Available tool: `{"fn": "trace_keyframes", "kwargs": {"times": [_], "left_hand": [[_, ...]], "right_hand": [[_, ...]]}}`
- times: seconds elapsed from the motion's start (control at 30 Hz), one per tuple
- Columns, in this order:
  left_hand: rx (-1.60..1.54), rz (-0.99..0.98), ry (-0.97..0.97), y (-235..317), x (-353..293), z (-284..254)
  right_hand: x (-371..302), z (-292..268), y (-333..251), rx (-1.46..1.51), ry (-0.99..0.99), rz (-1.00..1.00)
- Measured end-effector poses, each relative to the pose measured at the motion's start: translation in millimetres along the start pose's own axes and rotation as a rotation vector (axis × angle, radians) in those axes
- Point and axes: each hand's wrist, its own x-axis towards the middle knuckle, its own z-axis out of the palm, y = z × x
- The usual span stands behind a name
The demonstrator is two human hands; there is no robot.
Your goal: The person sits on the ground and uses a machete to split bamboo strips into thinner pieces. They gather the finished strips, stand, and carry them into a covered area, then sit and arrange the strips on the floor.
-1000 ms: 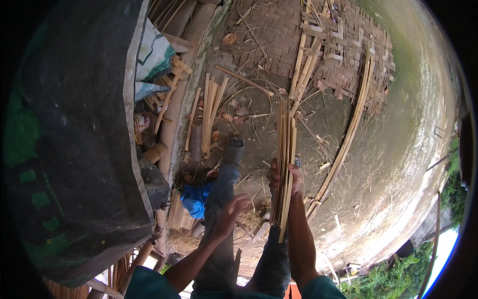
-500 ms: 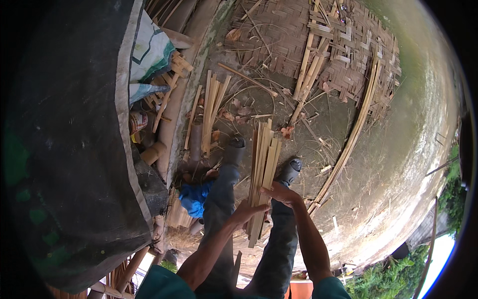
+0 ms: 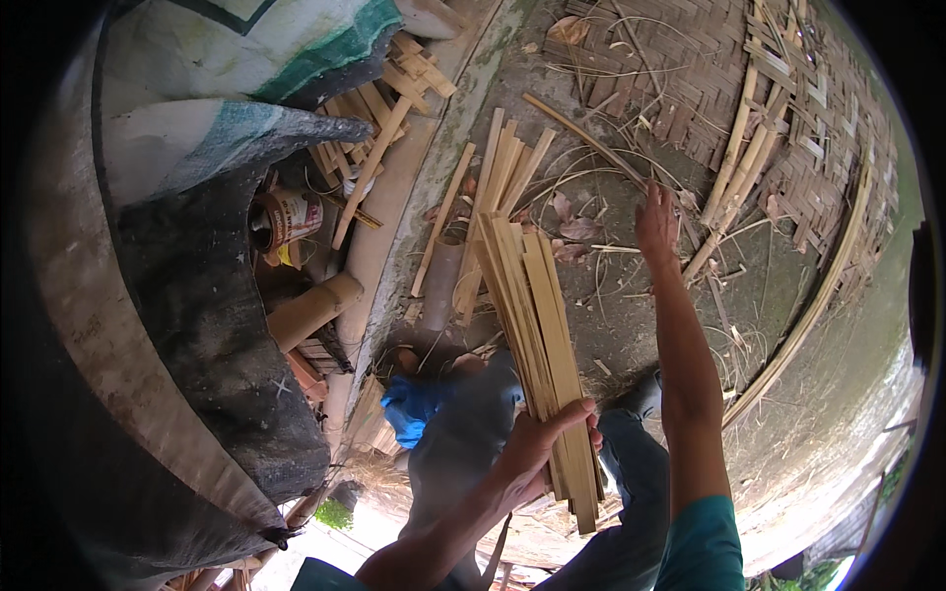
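A bundle of split bamboo strips (image 3: 542, 325) slants upward in front of my knees. My left hand (image 3: 540, 443) is closed around its lower part, thumb across the front. The strips fan out slightly at the top. My right hand (image 3: 657, 229) is off the bundle and stretched forward over the ground, fingers extended. Its fingertips are beside the near end of a thin bamboo stick (image 3: 586, 138) lying on the ground; whether they touch is unclear. Several more bamboo strips (image 3: 507, 163) lie beyond the bundle, next to an upright bamboo tube (image 3: 442, 281).
Woven bamboo matting (image 3: 709, 118) lies at the far right, with long bamboo poles (image 3: 746, 148) on it. A long curved strip bundle (image 3: 803, 335) runs down the right. At left are a dark tarp (image 3: 197, 295), a tin can (image 3: 286, 219) and cut bamboo pieces (image 3: 379, 118). Blue cloth (image 3: 409, 406) lies by my leg.
My right hand has let go of the bundle and reached forward to the thin stick on the ground. My left hand keeps its hold. The view has shifted left and closer.
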Motion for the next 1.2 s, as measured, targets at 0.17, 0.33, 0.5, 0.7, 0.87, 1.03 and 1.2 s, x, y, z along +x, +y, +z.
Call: {"fn": "trace_keyframes", "kwargs": {"times": [0.17,0.33,0.5,0.7,0.87,1.03,1.2], "left_hand": [[-0.008,-0.063,-0.029,-1,-6,5],[0.036,-0.080,-0.073,-24,10,-6],[0.106,-0.089,-0.018,-48,15,-7],[0.045,-0.056,-0.094,-84,15,-41],[0.147,-0.183,-0.002,-124,-3,-86],[0.232,-0.175,-0.037,-130,-58,-83],[0.242,-0.144,-0.175,-137,-80,-86]], "right_hand": [[-1,28,14,-0.280,-0.038,0.008],[-62,-1,6,0.179,-0.072,0.005],[-184,-71,29,0.667,-0.338,0.486],[-311,-208,20,1.184,-0.444,0.945],[-390,-276,14,1.261,-0.497,0.926],[-449,-296,-50,1.379,-0.456,0.856],[-498,-293,-98,1.371,-0.510,0.805]]}}
